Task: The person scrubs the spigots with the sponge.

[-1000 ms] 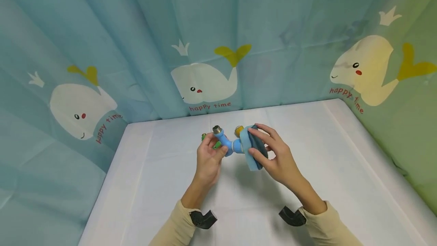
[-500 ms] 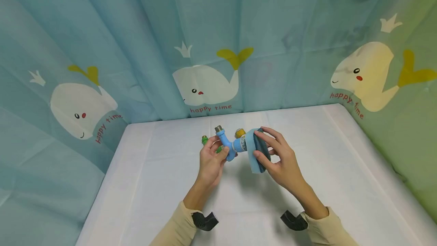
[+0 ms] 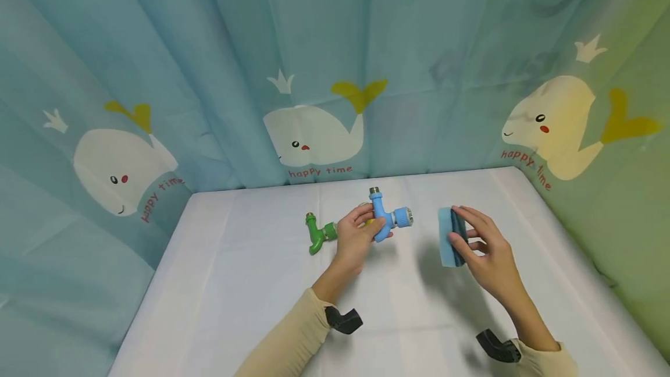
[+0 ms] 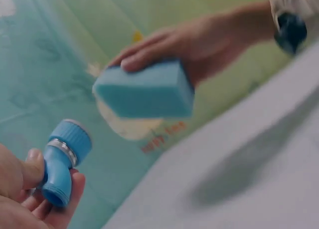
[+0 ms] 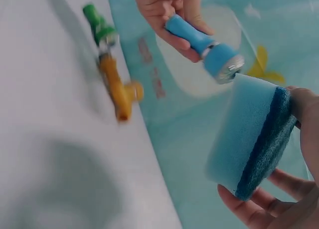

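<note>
Change: sponge [image 3: 451, 236] now apart from blue tap [image 3: 388, 219].
Left hand [image 3: 355, 237]: curled round blue tap.
Right hand [image 3: 484, 252]: pinches sponge.
Counter [image 3: 251, 284]: green tap [image 3: 317, 233].

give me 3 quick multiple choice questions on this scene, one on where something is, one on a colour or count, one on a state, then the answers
1. Where is the green tap?
A. lying on the white table
B. in the right hand
C. on top of the sponge

2. How many taps show in the right wrist view?
A. one
B. two
C. three

3. What is the right hand doing?
A. resting flat on the table
B. holding the blue sponge in the air
C. hanging loose, holding nothing

Answers
1. A: it lies on the cloth beside the left hand.
2. C: green, a yellow tap lying end to end with it, and the blue tap held by the left hand.
3. B: fingers and thumb grip the sponge, whose shadow falls on the table below.
</note>
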Demonstrator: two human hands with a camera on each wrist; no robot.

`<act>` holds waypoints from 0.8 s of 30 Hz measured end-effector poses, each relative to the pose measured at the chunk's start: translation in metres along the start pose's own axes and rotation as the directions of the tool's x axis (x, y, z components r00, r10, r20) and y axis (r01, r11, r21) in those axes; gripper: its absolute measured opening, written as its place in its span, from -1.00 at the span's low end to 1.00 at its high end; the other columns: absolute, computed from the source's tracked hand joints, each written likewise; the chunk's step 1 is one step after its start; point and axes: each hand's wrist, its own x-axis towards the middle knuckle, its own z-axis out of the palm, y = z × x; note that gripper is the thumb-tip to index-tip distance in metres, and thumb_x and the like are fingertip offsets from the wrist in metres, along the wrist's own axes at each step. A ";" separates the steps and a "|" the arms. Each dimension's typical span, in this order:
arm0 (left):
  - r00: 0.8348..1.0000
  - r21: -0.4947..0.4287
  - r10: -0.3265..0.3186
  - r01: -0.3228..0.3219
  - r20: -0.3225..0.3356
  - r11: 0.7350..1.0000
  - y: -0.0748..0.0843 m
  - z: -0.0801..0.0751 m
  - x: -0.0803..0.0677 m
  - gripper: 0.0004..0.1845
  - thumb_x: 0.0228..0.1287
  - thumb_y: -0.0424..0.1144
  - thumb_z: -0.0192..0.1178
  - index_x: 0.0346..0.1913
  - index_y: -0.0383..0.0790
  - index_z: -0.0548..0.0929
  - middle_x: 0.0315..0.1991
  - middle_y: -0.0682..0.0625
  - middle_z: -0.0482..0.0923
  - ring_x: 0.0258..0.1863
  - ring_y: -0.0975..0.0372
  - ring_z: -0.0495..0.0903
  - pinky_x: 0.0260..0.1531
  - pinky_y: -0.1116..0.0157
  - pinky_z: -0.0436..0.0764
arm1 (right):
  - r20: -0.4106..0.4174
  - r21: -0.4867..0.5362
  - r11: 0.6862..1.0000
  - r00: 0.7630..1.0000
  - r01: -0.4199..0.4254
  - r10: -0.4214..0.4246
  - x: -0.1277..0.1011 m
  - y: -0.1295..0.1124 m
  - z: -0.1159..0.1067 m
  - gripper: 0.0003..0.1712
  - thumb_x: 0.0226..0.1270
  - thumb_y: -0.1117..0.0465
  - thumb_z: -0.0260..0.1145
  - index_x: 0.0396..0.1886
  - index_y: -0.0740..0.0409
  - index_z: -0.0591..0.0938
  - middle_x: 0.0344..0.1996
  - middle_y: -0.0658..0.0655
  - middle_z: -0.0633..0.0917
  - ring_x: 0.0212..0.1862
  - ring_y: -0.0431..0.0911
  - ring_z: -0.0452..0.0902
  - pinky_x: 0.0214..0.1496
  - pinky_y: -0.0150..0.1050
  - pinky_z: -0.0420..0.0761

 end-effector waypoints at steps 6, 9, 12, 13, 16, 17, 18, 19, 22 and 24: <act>1.000 0.269 0.019 -0.016 -0.011 0.963 -0.033 0.023 0.025 -0.27 0.19 -0.42 0.49 0.40 0.10 0.54 -0.21 -0.03 0.70 -0.45 0.20 0.72 -0.37 0.27 0.76 | -0.026 -0.091 0.988 0.992 -0.121 0.120 -0.024 0.018 -0.027 -0.29 0.29 0.46 0.44 0.43 0.07 0.53 0.29 -0.04 0.51 -0.15 -0.35 0.51 -0.20 -0.66 0.56; 0.999 0.397 0.035 -0.032 -0.001 0.917 -0.048 0.031 0.034 -0.29 0.20 -0.34 0.50 0.39 0.19 0.56 -0.28 0.08 0.69 -0.42 0.29 0.65 -0.38 0.36 0.69 | -0.025 -0.115 0.980 0.986 -0.164 0.163 -0.034 0.023 -0.033 -0.31 0.34 0.41 0.43 0.44 0.03 0.53 0.26 -0.18 0.49 -0.17 -0.36 0.52 -0.22 -0.64 0.58; 0.998 0.454 0.060 -0.069 0.034 0.889 -0.062 0.038 0.043 -0.32 0.22 -0.33 0.49 0.40 0.12 0.56 -0.30 0.10 0.67 -0.40 0.33 0.63 -0.39 0.39 0.65 | -0.030 -0.134 0.972 0.981 -0.195 0.192 -0.040 0.027 -0.038 -0.33 0.35 0.37 0.43 0.44 0.01 0.53 0.23 -0.28 0.47 -0.19 -0.38 0.53 -0.24 -0.63 0.58; 0.997 0.471 0.069 -0.082 0.044 0.878 -0.066 0.041 0.046 -0.32 0.22 -0.33 0.49 0.40 0.09 0.56 -0.32 0.10 0.66 -0.40 0.33 0.62 -0.39 0.40 0.63 | -0.033 -0.141 0.970 0.980 -0.200 0.198 -0.042 0.028 -0.040 -0.33 0.36 0.37 0.44 0.44 0.00 0.53 0.22 -0.32 0.46 -0.19 -0.39 0.53 -0.24 -0.63 0.59; 0.994 0.534 0.089 -0.112 0.069 0.838 -0.077 0.047 0.054 -0.34 0.23 -0.31 0.49 0.40 0.03 0.56 -0.35 0.10 0.64 -0.43 0.37 0.59 -0.44 0.43 0.58 | -0.038 -0.154 0.965 0.977 -0.213 0.210 -0.046 0.031 -0.043 -0.33 0.35 0.36 0.45 0.44 0.01 0.54 0.21 -0.38 0.44 -0.21 -0.40 0.53 -0.26 -0.62 0.59; 0.993 0.560 0.092 -0.116 0.072 0.820 -0.080 0.049 0.056 -0.34 0.23 -0.30 0.49 0.40 0.02 0.56 -0.37 0.11 0.63 -0.43 0.38 0.57 -0.45 0.44 0.57 | -0.038 -0.155 0.964 0.976 -0.217 0.213 -0.048 0.032 -0.044 -0.33 0.34 0.36 0.45 0.44 0.01 0.54 0.21 -0.38 0.44 -0.21 -0.40 0.53 -0.27 -0.61 0.59; 0.993 0.582 0.096 -0.121 0.073 0.804 -0.082 0.051 0.058 -0.34 0.23 -0.30 0.49 0.39 0.00 0.56 -0.38 0.12 0.63 -0.43 0.39 0.56 -0.45 0.45 0.56 | -0.036 -0.156 0.963 0.976 -0.219 0.216 -0.049 0.033 -0.045 -0.32 0.34 0.36 0.46 0.44 0.02 0.53 0.21 -0.38 0.44 -0.21 -0.40 0.53 -0.28 -0.61 0.60; 0.992 0.601 0.099 -0.124 0.074 0.790 -0.084 0.053 0.060 -0.35 0.22 -0.30 0.49 0.39 -0.02 0.56 -0.39 0.12 0.62 -0.44 0.39 0.55 -0.45 0.45 0.56 | -0.034 -0.159 0.962 0.975 -0.220 0.217 -0.050 0.034 -0.046 -0.32 0.34 0.36 0.46 0.44 0.03 0.53 0.21 -0.37 0.43 -0.21 -0.41 0.53 -0.28 -0.60 0.60; 0.991 0.633 0.105 -0.134 0.083 0.763 -0.085 0.060 0.065 -0.36 0.24 -0.31 0.48 0.39 -0.11 0.56 -0.41 0.10 0.59 -0.45 0.40 0.57 -0.45 0.46 0.60 | -0.029 -0.167 0.960 0.975 -0.222 0.221 -0.052 0.035 -0.049 -0.32 0.34 0.35 0.46 0.44 0.03 0.53 0.21 -0.35 0.43 -0.21 -0.41 0.54 -0.29 -0.60 0.60; 0.990 0.658 0.107 -0.141 0.092 0.740 -0.084 0.064 0.068 -0.37 0.25 -0.31 0.48 0.38 -0.16 0.56 -0.43 0.10 0.57 -0.48 0.40 0.54 -0.44 0.46 0.59 | -0.028 -0.175 0.959 0.974 -0.224 0.223 -0.052 0.036 -0.050 -0.32 0.34 0.34 0.46 0.44 0.02 0.53 0.21 -0.34 0.43 -0.21 -0.40 0.54 -0.28 -0.60 0.60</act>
